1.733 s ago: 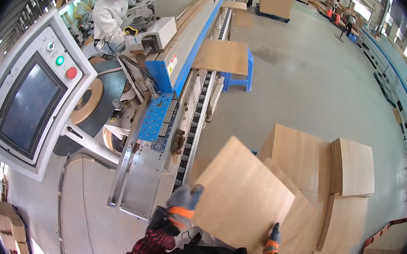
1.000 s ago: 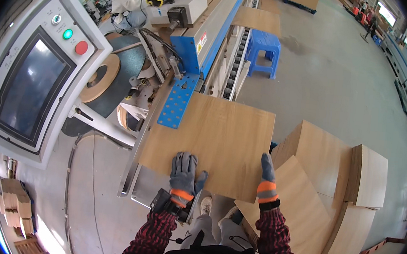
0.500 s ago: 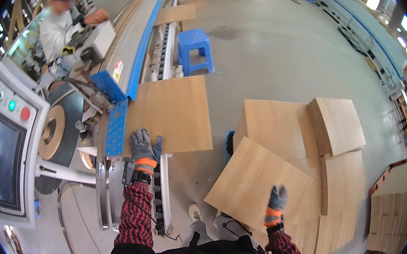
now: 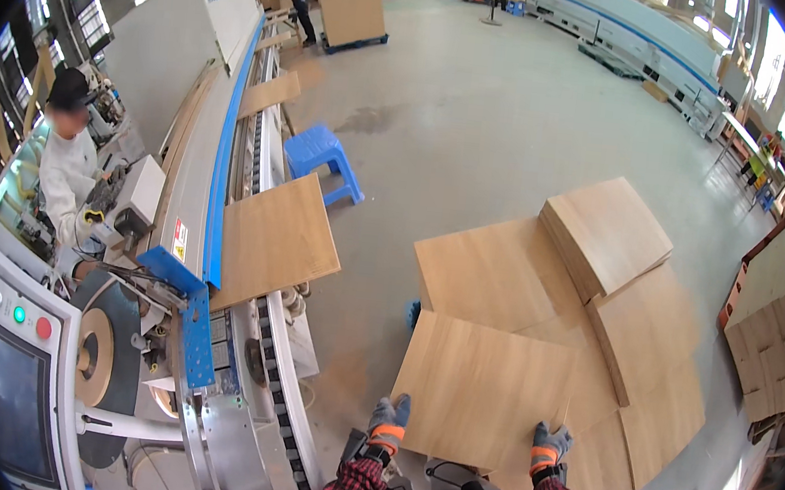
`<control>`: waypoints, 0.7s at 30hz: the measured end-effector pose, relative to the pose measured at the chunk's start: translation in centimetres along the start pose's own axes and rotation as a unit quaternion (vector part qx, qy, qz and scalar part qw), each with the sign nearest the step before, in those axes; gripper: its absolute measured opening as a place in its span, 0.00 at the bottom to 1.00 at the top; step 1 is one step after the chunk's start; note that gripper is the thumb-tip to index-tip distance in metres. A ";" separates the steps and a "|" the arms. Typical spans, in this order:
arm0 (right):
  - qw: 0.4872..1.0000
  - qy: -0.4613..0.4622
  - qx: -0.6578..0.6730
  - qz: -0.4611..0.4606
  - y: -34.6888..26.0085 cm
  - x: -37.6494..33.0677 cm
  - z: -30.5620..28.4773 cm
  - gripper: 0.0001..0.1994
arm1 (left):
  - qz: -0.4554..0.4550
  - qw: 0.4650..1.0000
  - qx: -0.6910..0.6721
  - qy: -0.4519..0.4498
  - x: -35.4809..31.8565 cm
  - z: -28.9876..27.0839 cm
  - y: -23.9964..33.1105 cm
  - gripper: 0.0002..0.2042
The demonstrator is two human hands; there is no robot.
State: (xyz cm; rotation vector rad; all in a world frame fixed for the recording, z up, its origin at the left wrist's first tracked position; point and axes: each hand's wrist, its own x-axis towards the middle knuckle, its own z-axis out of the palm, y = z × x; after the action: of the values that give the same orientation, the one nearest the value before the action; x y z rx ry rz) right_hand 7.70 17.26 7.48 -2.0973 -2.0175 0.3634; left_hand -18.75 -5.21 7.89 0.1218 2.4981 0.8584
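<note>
A flat wood-grain board (image 4: 483,388) lies in front of me, overlapping the stacked boards. My left hand (image 4: 389,419), in a grey and orange glove, grips its near left corner. At the near right part of the same board, my right hand (image 4: 550,448) is closed on the edge, with the fingers partly hidden. Another wood-grain board (image 4: 274,237) rests on the machine's feed track to the left, against the blue guide, with no hand on it.
Board stacks (image 4: 609,234) stand to the right. On the left are a control panel (image 4: 13,396), a tape reel (image 4: 96,357) and the long machine's roller track (image 4: 275,405). A blue stool (image 4: 321,153) stands beyond. A co-worker (image 4: 71,163) is behind the machine.
My left hand has left the board on the machine and now holds the board before me. That machine board has moved forward along the track. The held board has turned squarer to me.
</note>
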 end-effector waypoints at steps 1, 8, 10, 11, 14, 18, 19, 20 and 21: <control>1.000 0.019 -0.012 -0.006 0.4 -0.2 0.2 0.30 | -0.023 1.000 0.000 0.002 -0.5 -0.9 0.8 0.32; 0.996 -0.073 0.043 0.039 -0.5 1.4 0.5 0.30 | -0.060 0.993 0.098 0.033 -1.2 -7.8 5.9 0.32; 0.988 -0.125 0.078 0.049 -0.2 2.4 1.3 0.30 | -0.029 0.997 0.064 0.040 -2.7 -10.5 5.9 0.30; 0.973 -0.172 0.133 0.073 -0.3 2.4 1.4 0.30 | -0.007 0.999 0.032 0.037 -3.8 -12.1 5.9 0.30; 0.909 -0.296 0.282 0.076 -3.6 -0.1 1.3 0.28 | -0.016 0.996 -0.056 0.073 -7.8 -16.8 4.3 0.27; 0.920 -0.317 0.150 -0.173 -6.0 -3.8 5.5 0.27 | -0.221 0.956 -0.078 0.175 -12.9 -20.4 0.4 0.24; 0.885 -0.379 0.157 -0.221 -8.4 -5.4 4.2 0.26 | -0.179 0.956 -0.139 0.186 -13.4 -20.2 -6.4 0.25; 0.856 -0.423 0.181 -0.237 -10.1 -7.3 3.8 0.25 | -0.134 0.951 -0.201 0.191 -13.7 -19.9 -12.3 0.29; 0.829 -0.462 0.199 -0.246 -11.4 -9.0 3.4 0.24 | -0.134 0.955 -0.038 0.263 -14.5 -20.4 -11.6 0.28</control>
State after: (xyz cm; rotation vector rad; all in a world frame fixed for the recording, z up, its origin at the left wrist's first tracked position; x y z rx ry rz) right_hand -4.51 8.71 8.14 -1.1211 -2.4973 1.7665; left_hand -14.95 -29.20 20.94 -0.5289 2.8616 0.9623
